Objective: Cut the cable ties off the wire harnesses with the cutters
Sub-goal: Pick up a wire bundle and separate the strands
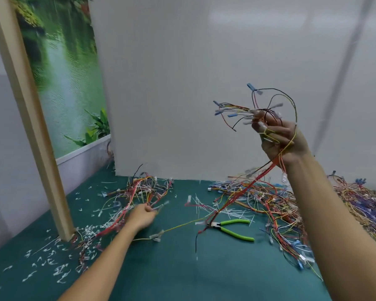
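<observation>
My right hand (279, 140) is raised high at the right and grips a wire harness (248, 111); its coloured wires with blue and clear connectors fan out to the left, and red and yellow strands trail down to the table. My left hand (142, 217) rests low on the green table and pinches wires at the edge of a loose harness pile (146, 187). The cutters (232, 230), with bright green handles, lie on the table between my arms, untouched. Cut white cable ties (206, 206) lie scattered just behind them.
A big tangle of harnesses (291, 205) covers the right side of the green table (172, 268). Small white offcuts (52, 263) litter the left front. A wooden post (41, 148) stands at the left. A white board (182, 83) closes the back.
</observation>
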Action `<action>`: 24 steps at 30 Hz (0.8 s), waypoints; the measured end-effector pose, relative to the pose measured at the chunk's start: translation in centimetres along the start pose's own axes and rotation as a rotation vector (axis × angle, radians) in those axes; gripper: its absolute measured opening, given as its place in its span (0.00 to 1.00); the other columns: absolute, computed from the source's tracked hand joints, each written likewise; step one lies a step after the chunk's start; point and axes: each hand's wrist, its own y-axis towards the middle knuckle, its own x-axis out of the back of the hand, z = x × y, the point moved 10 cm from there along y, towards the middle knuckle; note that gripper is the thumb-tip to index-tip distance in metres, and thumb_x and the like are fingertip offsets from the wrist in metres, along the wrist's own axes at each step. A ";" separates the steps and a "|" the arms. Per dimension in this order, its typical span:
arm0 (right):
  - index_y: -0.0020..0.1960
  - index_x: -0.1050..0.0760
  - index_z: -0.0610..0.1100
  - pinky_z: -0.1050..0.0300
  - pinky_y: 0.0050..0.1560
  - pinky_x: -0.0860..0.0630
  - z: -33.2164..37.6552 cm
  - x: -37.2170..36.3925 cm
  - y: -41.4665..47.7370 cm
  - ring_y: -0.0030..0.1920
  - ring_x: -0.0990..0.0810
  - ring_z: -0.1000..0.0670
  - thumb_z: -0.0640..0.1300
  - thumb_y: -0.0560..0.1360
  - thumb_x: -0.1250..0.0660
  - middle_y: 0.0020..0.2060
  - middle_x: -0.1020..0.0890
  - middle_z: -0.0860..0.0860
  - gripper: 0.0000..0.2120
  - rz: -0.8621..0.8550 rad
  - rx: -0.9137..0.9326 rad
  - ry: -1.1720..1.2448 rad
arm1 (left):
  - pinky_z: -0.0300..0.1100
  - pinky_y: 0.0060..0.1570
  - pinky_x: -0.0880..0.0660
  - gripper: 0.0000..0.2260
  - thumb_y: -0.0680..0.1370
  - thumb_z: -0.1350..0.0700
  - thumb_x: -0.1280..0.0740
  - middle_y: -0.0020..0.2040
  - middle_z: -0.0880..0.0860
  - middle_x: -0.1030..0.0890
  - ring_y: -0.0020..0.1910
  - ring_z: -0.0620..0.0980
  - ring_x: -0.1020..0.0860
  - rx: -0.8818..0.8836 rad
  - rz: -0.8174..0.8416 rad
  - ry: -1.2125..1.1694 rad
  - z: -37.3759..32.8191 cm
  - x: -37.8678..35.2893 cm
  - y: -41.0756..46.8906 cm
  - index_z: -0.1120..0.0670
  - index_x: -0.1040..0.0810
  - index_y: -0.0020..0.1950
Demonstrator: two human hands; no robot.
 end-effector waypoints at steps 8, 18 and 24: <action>0.58 0.31 0.30 0.66 0.12 0.51 -0.2 0.8 -0.7 0.18 0.42 0.58 0.30 0.79 0.45 0.26 0.23 0.37 0.09 0.044 -0.076 0.066 | 0.51 0.65 0.26 0.08 0.81 0.53 0.32 0.57 0.52 0.15 0.55 0.51 0.19 -0.078 0.052 0.051 2.3 5.0 2.7 0.53 0.15 0.54; 0.43 0.30 0.41 0.63 0.20 0.35 5.0 8.6 -1.1 0.18 0.36 0.56 0.33 0.79 0.49 0.30 0.25 0.50 0.11 -0.381 0.372 -0.065 | 0.37 0.45 0.24 0.28 0.74 0.27 0.35 0.34 0.51 0.16 0.36 0.48 0.17 -0.199 0.656 0.237 2.8 1.6 -7.6 0.52 0.16 0.39; 0.41 0.34 0.44 0.65 0.18 0.41 3.6 12.0 -1.3 0.22 0.36 0.59 0.33 0.78 0.50 0.37 0.25 0.49 0.12 -0.539 0.429 -0.107 | 0.40 0.34 0.32 0.27 0.73 0.28 0.35 0.28 0.46 0.26 0.27 0.42 0.31 -0.406 0.084 0.065 -1.1 7.3 -6.5 0.53 0.22 0.36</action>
